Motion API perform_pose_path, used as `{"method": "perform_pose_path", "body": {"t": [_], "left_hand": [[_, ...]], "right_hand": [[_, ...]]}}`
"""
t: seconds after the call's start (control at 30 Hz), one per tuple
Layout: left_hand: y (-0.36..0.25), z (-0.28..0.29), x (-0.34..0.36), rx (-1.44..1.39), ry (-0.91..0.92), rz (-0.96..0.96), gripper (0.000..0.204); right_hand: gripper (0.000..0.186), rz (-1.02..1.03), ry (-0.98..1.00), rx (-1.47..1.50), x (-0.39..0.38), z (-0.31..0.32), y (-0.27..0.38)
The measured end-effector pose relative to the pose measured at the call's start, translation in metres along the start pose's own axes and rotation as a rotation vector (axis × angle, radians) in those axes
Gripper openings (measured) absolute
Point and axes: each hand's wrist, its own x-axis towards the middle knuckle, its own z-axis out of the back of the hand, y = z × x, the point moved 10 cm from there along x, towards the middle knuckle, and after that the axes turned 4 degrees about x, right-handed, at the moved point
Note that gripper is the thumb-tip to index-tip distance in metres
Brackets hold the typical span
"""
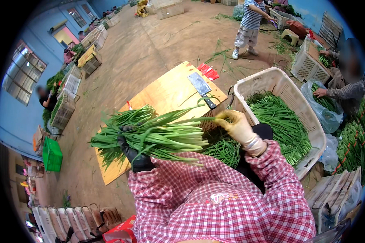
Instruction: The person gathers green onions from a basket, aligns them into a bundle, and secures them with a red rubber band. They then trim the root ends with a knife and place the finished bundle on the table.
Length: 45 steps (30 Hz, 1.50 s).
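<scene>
Greens point(174, 139) fan out over the near edge of the wooden surface point(166, 93), clamped in the black-gloved left hand point(136, 157), while the pale-gloved right hand point(239, 128) pinches a slim stem point(208, 119), a cleaver point(200, 86) lying beyond and a loaded crate point(278, 83) off right

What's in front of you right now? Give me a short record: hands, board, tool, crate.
Left hand: black-gloved, gripping a bunch of green stalks
Right hand: pale-gloved, pinching a single stalk at its end
Board: wooden
Cleaver: lying on the board
Crate: pale plastic, right of the board, holding more greens
</scene>
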Motion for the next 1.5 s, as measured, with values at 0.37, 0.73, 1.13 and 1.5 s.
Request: {"method": "perform_pose_path", "body": {"t": [0.37,0.73,1.13,1.5], "left_hand": [[0.017,0.006,0.001,0.144,-0.1,0.009,0.024],[-0.02,0.024,-0.004,0.188,-0.173,-0.037,0.024],[0.028,-0.006,-0.001,0.151,-0.095,0.054,0.025],[0.01,0.023,-0.006,0.228,-0.189,-0.019,0.026]], "right_hand": [[0.031,-0.008,0.106,0.449,0.031,-0.012,0.036],[0.054,-0.502,0.338,-0.677,-0.003,0.016,-0.072],[0.041,0.237,0.409,-0.195,0.033,-0.04,0.08],[0.021,0.057,0.344,-0.127,0.042,0.017,0.064]]}}
